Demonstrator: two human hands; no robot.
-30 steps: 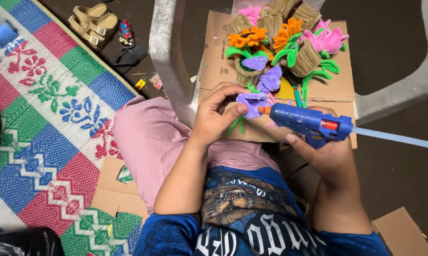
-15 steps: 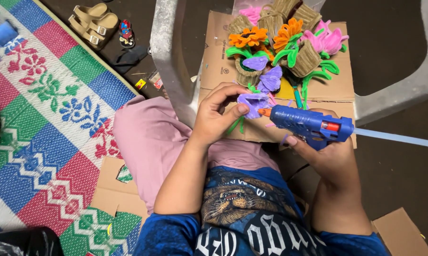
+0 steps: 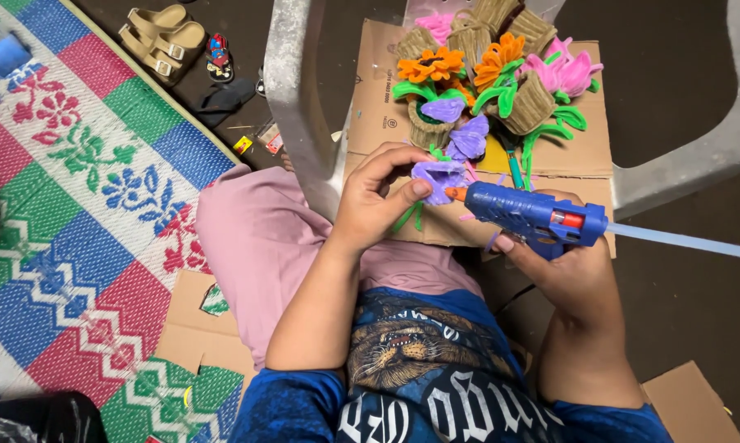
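Left hand (image 3: 378, 197) grip pinching purple flower (image 3: 437, 175); right hand (image 3: 560, 267) grip clenched round blue glue gun (image 3: 534, 217).

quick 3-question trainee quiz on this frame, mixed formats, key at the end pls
1. True or false: the right hand holds the blue glue gun with its nozzle aimed at the purple flower.
2. Which hand pinches the purple flower? A) left hand B) right hand C) neither
3. Fill in: the finished flowers in little woven baskets stand on a sheet of ____.

Key: 1 true; 2 A; 3 cardboard
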